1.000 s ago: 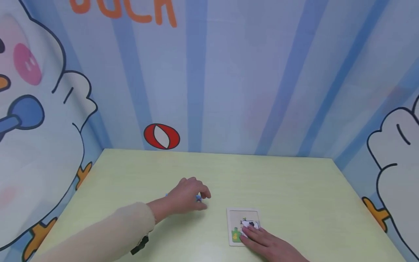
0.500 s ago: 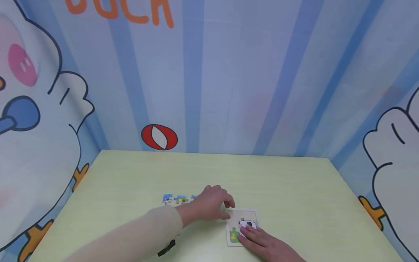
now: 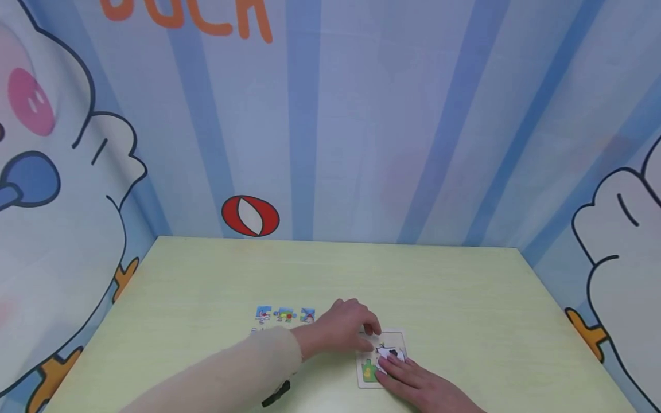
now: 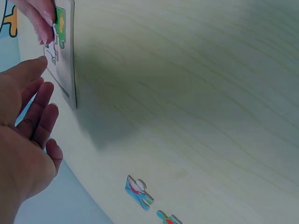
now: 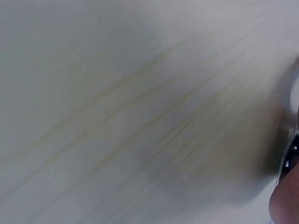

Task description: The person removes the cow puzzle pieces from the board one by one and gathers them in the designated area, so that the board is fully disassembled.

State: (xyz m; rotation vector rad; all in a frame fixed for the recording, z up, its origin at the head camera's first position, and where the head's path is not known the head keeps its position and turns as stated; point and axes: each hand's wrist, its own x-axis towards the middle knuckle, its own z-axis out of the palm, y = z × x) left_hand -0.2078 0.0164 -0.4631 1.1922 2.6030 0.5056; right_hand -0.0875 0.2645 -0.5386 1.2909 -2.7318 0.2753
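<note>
My left hand hovers by the upper left corner of a shallow puzzle tray, thumb and fingers apart and loosely bent. Nothing shows between them in the left wrist view, where the same hand appears at the left edge. A green puzzle piece and a white piece with black patches lie inside the tray. With fingers extended, my right hand rests on the pieces at the tray's lower right, hiding part of them. Only a bit of that hand enters the right wrist view.
Left of the tray, loose jigsaw pieces lie in a row: a blue one, a green and red one and another blue one. My left sleeve covers the area below them. A printed cloth stands behind the pale table.
My left hand has moved right, from over the loose pieces to the tray's upper left corner, uncovering the row. The right hand has stayed on the tray.
</note>
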